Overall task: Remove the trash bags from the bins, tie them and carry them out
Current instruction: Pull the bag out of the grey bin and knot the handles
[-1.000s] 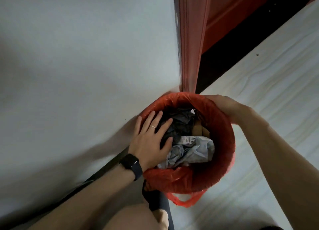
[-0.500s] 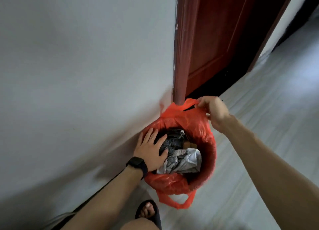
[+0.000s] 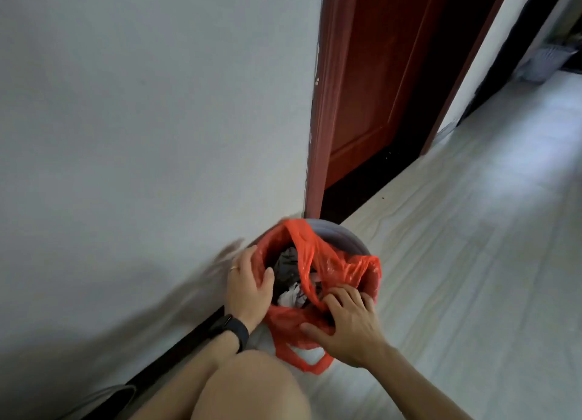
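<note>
A round grey bin (image 3: 341, 235) stands on the floor against the white wall, by the door frame. A red plastic trash bag (image 3: 345, 267) lines it, its far edge pulled off the rim and draped across the opening. Grey and white crumpled trash (image 3: 291, 293) lies inside. My left hand (image 3: 248, 289), with a ring and a black watch, grips the bag's left edge at the rim. My right hand (image 3: 343, 320) curls its fingers into the bag's near right edge. One bag handle (image 3: 307, 361) hangs down over the bin's near side.
A dark red door (image 3: 374, 82) in its frame stands just behind the bin. A white wall (image 3: 141, 120) with a black skirting (image 3: 176, 350) runs along the left. Pale wood-look floor (image 3: 472, 246) stretches right. My bare knee (image 3: 248, 388) is right below the bin.
My right hand came from the bag's far rim to its near right edge, pulling the far side off the bin. My left hand went from flat on the trash to gripping the edge.
</note>
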The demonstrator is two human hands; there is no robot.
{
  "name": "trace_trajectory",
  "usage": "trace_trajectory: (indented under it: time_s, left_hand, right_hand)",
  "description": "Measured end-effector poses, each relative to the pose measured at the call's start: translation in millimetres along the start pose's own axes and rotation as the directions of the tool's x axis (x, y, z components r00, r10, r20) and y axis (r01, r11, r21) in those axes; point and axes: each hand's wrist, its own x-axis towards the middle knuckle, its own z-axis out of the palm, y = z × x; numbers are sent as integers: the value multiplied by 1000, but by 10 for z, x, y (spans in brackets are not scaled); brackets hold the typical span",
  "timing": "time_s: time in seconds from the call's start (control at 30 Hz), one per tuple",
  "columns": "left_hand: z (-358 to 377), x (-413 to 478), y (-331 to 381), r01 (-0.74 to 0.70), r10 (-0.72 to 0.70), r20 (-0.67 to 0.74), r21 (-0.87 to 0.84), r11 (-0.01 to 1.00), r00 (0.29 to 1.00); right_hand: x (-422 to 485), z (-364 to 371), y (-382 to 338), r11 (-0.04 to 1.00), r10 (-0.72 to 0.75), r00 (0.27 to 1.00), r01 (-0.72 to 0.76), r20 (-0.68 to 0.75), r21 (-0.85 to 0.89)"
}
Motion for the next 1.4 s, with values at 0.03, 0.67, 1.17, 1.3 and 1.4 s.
trace_trajectory:
  time_s: [0.03, 0.67, 1.17, 1.3, 1.4]
  left_hand:
    - [8, -69, -86, 195, -190, 52, -131, 972, 980]
    - [-121, -149, -215, 856, -576, 665, -199, 478, 476]
    - [-583, 150, 462, 687, -397, 672, -231, 688, 624]
    - [-590, 329, 837, 693, -380, 655, -314, 649, 653]
    - [-564, 426, 1053, 698, -361, 644, -396, 597, 675]
  right_hand:
    - [-29, 27, -37, 1000, -16, 999, 16, -35, -15]
    - [-18, 35, -108, 991, 134, 991, -134, 0, 26]
    - [56, -52, -344, 929, 234, 968, -250, 89, 272]
    - [160, -506, -367, 617, 355, 933, -275, 51, 738]
    - [193, -912, -374, 491, 328, 944, -209, 43, 846]
